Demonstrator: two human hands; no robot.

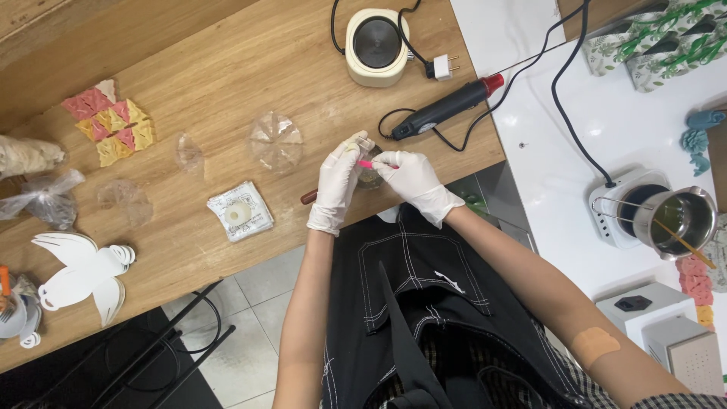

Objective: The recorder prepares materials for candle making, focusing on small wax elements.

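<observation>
1. Two gloved hands meet at the near edge of the wooden table (pixel 250 68), just right of frame centre. The left hand (pixel 337 185) is curled around a small clear mould (pixel 369 176), holding it from the left side.
2. The right hand (pixel 413 178) pinches one thin pink stick (pixel 366 163), whose tip lies over the mould's top.
3. Just left of the left hand's wrist, one brown rod-like end (pixel 308 197) pokes out at the table edge; what it is cannot be told.
4. Two electric hot plates: a cream one (pixel 376 45) at top centre, and a second (pixel 628 204) at right on the white counter (pixel 545 151), carrying one metal pot (pixel 681 220) with a wooden stick in it.
5. One black heat gun (pixel 447 106) with a red tip lies above the hands, near the table's right edge.
6. One clear round mould piece (pixel 275 142) and one flat packet (pixel 240 211) lie left of the hands, the packet near the table's front edge.
7. One cluster of pink and yellow wax pieces (pixel 113 125) sits upper left; one white paper cutout (pixel 83 273) lies lower left.
8. Bare wood lies open between the packet and the wax pieces, and between the round mould piece and the cream hot plate.
</observation>
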